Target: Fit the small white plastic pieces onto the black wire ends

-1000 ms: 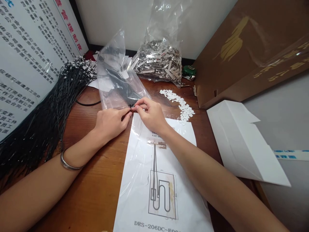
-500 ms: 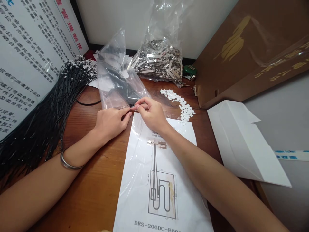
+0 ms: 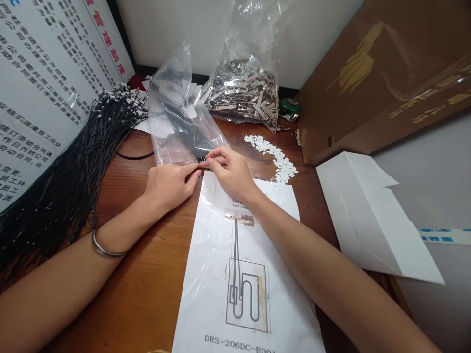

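Note:
My left hand [image 3: 171, 186] and my right hand [image 3: 233, 174] meet at the near edge of a clear plastic bag [image 3: 164, 142] with dark contents. Thumb and forefinger are pinched together on each hand. Between the fingertips shows a small dark piece [image 3: 200, 161], too small and too hidden to name. Just below my right hand lies a printed sheet [image 3: 206, 289] with a line drawing of a looped wire, under clear film. To the right of that hand, small white pieces [image 3: 285, 169] are scattered in a curved strip.
A thick bundle of black wires [image 3: 69, 171] with white ends lies at the left. Behind my hands stands a clear bag of metal strips [image 3: 243, 93], beside a green tape measure [image 3: 289, 109]. A brown box [image 3: 390, 68] and folded white card [image 3: 368, 211] border the right side.

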`<state>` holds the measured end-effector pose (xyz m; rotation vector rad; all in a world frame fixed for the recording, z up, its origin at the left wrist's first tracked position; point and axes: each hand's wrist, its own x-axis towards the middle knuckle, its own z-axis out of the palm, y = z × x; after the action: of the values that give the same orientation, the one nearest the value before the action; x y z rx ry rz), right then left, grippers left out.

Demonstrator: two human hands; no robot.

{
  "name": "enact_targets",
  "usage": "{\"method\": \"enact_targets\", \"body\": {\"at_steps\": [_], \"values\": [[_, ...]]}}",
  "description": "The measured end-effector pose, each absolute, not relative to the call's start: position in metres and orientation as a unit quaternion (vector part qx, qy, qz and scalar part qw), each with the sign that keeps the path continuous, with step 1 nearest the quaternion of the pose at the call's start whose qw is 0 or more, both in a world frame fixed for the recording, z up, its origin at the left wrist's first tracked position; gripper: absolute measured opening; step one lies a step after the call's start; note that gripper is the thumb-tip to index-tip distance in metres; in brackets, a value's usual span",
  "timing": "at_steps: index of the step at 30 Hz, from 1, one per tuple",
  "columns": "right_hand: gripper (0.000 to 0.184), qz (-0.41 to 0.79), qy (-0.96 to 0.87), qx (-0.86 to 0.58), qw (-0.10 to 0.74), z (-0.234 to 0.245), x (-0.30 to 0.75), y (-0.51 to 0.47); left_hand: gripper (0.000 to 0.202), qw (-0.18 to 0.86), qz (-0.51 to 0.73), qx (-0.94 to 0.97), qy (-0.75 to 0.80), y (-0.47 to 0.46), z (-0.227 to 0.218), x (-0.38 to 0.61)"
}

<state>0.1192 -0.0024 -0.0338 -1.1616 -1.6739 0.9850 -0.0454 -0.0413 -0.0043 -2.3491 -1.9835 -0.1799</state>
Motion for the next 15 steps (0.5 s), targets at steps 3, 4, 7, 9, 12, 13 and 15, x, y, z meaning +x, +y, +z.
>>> {"method": "enact_targets", "body": {"at_steps": [3, 4, 7, 9, 12, 13, 15], "values": [[0.006, 0.400, -0.671, -0.457, 0.424, -0.0343, 0.1195, -0.0018, 0.041, 0.034, -0.060, -0.764, -0.642, -0.0415, -0.0044, -0.0454], [0.006, 0.402, -0.672, -0.454, 0.425, -0.0344, 0.1195, -0.0017, 0.040, 0.034, -0.060, -0.764, -0.641, -0.0416, -0.0045, -0.0454], [0.006, 0.407, -0.674, -0.447, 0.425, -0.0346, 0.1192, -0.0015, 0.040, 0.036, -0.066, -0.766, -0.638, -0.0418, -0.0054, -0.0459], [0.006, 0.408, -0.674, -0.445, 0.426, -0.0348, 0.1191, -0.0015, 0.040, 0.038, -0.072, -0.767, -0.637, -0.0418, -0.0063, -0.0464], [0.005, 0.411, -0.672, -0.444, 0.427, -0.0347, 0.1195, -0.0012, 0.039, 0.037, -0.077, -0.768, -0.635, -0.0417, -0.0073, -0.0467], [0.005, 0.414, -0.671, -0.443, 0.427, -0.0344, 0.1197, -0.0011, 0.039, 0.037, -0.078, -0.768, -0.635, -0.0417, -0.0073, -0.0467], [0.005, 0.420, -0.668, -0.442, 0.427, -0.0334, 0.1199, -0.0009, 0.038, 0.037, -0.080, -0.768, -0.635, -0.0415, -0.0069, -0.0468]]}}
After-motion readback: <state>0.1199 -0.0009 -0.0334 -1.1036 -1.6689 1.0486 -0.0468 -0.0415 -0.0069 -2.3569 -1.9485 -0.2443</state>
